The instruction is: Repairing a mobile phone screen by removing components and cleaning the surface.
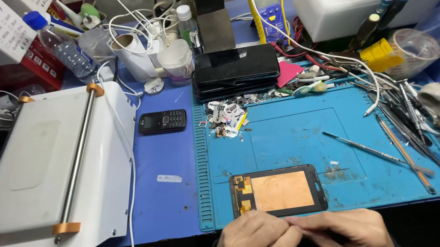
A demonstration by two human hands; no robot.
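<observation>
— Where were the hands when you looked over?

— Both at the near edge of the bench, just below the phone screen (278,191), which lay flat with its copper back up on the blue mat (303,133). The left hand (254,238) and right hand (343,230) met in the middle, fingertips pressed together, knuckles up, wrists low. They seemed to pinch something tiny between them, but I couldn't tell what, or if anything was there at all.

— Were they touching the screen?

— No, just short of it, at its near edge.

— How would you have done that bit well?

— I'd say keep the hands low over the mat, so a dropped part stays on it, and keep off that copper sheet and the little gold circuit at its left end. The thin metal pick (371,151) lay well to the right, and the small black phone (162,121) was away on the left, beside the white machine (52,166).
</observation>
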